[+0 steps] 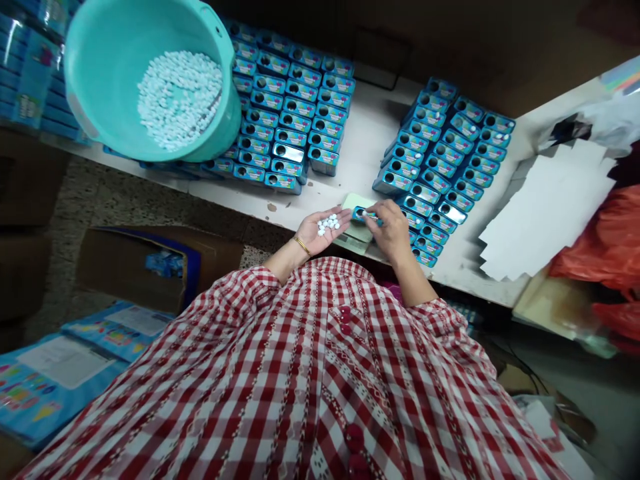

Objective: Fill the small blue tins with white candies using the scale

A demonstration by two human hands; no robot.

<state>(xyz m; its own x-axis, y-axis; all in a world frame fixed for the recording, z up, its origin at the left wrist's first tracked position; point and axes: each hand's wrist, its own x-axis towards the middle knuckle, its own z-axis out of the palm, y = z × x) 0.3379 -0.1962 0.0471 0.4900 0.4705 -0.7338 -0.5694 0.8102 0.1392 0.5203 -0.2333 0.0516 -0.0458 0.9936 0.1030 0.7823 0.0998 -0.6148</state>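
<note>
My left hand point(320, 230) is palm up with fingers stretched out, and a small heap of white candies point(329, 225) lies on it. Its fingertips reach the near side of a small blue box point(358, 212) with a round hole in its top. That box rests on a pale green scale point(353, 202). My right hand point(391, 229) is over the box, thumb and forefinger pinched at the hole on what looks like one white candy. Part of the box is hidden behind these fingers.
A turquoise bucket point(83, 80) holds many white candies. Rows of blue boxes point(293, 107) stand beside it, and more rows point(435, 160) stand to the right, some with candies on top. White cardboard point(550, 207) and red plastic bags point(605, 240) lie far right. Cartons point(135, 260) sit below left.
</note>
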